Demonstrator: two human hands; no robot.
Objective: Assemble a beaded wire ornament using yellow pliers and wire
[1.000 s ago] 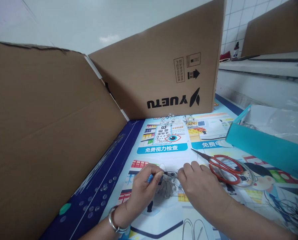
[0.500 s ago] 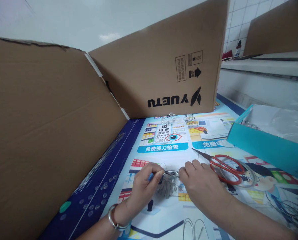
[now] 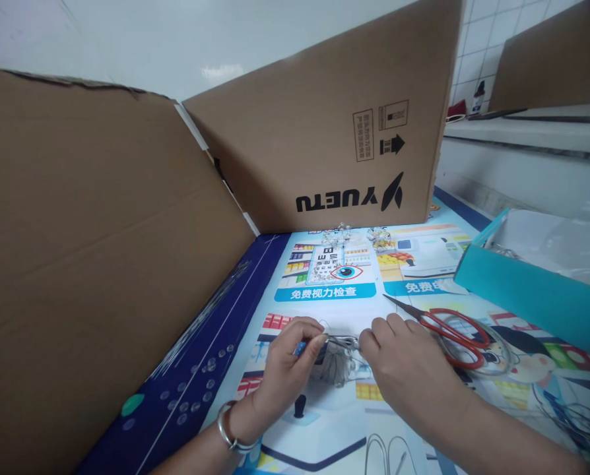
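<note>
Left grip clamped on blue-handled pliers; right grip curled just beside their tip, hold unclear; red-handled scissors to its right

Red-handled scissors, teal box, cardboard panels

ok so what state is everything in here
left hand: closed around blue-handled pliers
right hand: fingertips at the pliers' tip
wire bundle: bunched under the hands
red-handled scissors: blades closed, lying flat
teal box: open, clear plastic inside
cardboard panel: standing, tilted
</note>
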